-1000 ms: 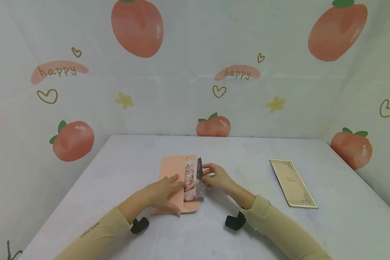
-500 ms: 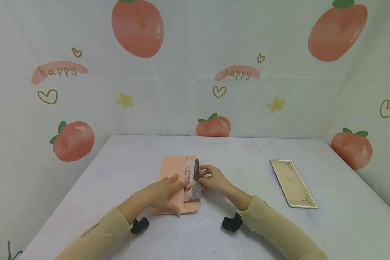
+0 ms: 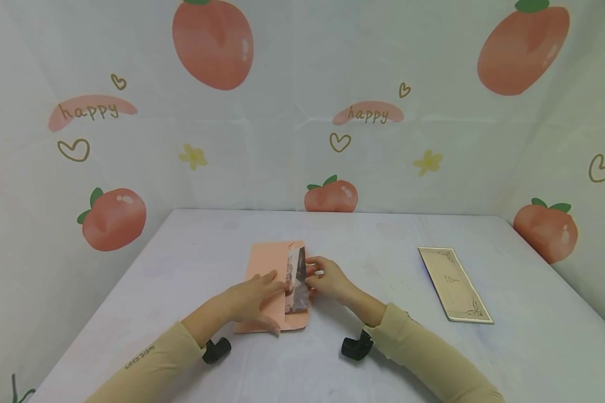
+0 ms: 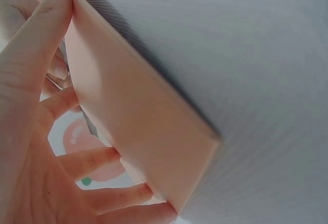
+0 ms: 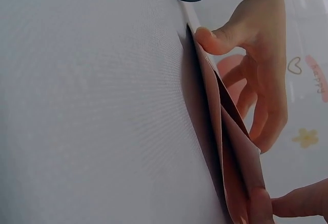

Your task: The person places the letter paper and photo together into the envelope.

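A peach paper envelope point(image 3: 267, 260) lies on the table in the head view, its opening toward the right. My left hand point(image 3: 254, 296) rests on it with spread fingers, the thumb near its front edge. In the left wrist view the envelope point(image 4: 138, 111) stretches out below those fingers. Picture cards point(image 3: 297, 288), one pinkish and one with a dark strip, lie partly inside the opening; their left part is hidden. My right hand point(image 3: 330, 280) pinches their outer right edge. The right wrist view shows the gaping envelope folds point(image 5: 220, 131) and my right fingertips point(image 5: 261, 203).
To the right lies a long beige card point(image 3: 456, 284) with ornate corners. Black wrist cameras point(image 3: 217, 350) point(image 3: 357, 348) sit just above the white tabletop. A white cloth point(image 3: 262, 112) printed with peaches hangs behind the table.
My right hand has moved left, and the picture cards have slid further into the envelope, so less of them shows. The left hand has kept its place.
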{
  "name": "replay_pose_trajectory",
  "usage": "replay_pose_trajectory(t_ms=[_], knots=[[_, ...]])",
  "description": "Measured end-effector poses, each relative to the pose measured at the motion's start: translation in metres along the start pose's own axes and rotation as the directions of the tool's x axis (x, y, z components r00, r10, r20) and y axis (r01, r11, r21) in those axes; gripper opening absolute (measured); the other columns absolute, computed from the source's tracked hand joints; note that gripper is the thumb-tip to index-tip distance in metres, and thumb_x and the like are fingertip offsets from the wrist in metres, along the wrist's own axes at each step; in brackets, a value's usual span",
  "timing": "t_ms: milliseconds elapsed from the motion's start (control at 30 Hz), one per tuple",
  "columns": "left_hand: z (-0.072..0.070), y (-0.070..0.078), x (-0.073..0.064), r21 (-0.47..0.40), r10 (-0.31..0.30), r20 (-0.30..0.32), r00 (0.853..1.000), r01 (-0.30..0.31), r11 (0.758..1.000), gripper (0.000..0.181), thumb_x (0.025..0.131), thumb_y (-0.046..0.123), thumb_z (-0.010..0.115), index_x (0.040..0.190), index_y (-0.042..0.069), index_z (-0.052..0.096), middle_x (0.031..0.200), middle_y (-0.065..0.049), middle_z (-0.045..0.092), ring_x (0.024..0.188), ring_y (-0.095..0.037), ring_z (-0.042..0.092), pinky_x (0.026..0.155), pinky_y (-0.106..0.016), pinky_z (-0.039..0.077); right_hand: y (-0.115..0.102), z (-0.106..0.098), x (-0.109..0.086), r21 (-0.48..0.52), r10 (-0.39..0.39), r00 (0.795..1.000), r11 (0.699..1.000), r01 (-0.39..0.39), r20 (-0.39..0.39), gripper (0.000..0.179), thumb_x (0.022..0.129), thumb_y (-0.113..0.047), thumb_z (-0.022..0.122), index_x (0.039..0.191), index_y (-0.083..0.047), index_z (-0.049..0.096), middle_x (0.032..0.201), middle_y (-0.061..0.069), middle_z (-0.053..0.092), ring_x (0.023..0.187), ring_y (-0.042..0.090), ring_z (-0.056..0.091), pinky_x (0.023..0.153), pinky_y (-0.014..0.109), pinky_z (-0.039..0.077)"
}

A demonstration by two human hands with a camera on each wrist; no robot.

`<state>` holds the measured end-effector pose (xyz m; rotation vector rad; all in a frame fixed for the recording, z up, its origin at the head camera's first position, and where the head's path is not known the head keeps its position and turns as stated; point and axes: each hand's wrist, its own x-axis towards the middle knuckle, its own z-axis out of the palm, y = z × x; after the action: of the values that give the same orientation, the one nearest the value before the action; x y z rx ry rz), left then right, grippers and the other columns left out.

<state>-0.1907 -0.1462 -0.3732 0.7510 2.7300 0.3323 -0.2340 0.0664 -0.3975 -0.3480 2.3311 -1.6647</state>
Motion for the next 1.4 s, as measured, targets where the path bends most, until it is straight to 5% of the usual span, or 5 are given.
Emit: replay_pose_trajectory(t_ms=[1400], knots=[[0.0,0.0,0.0,0.007,0.013,-0.006,1.0,-0.013,1.0,0.085,0.067,0.06,0.071,0.138,0.025,0.039,0.152,-0.022,0.024,0.129,-0.057,0.031,0.094,-0.063,0.041,-0.003,0.012,0.004,-0.082,-0.019,0.999,0.996,0.022,0.037,0.051,0.082,0.006,0.059,0.13,0.006,0.046,0.112,0.022,0.061,0.076,0.011,0.06,0.063,0.024,0.055]])
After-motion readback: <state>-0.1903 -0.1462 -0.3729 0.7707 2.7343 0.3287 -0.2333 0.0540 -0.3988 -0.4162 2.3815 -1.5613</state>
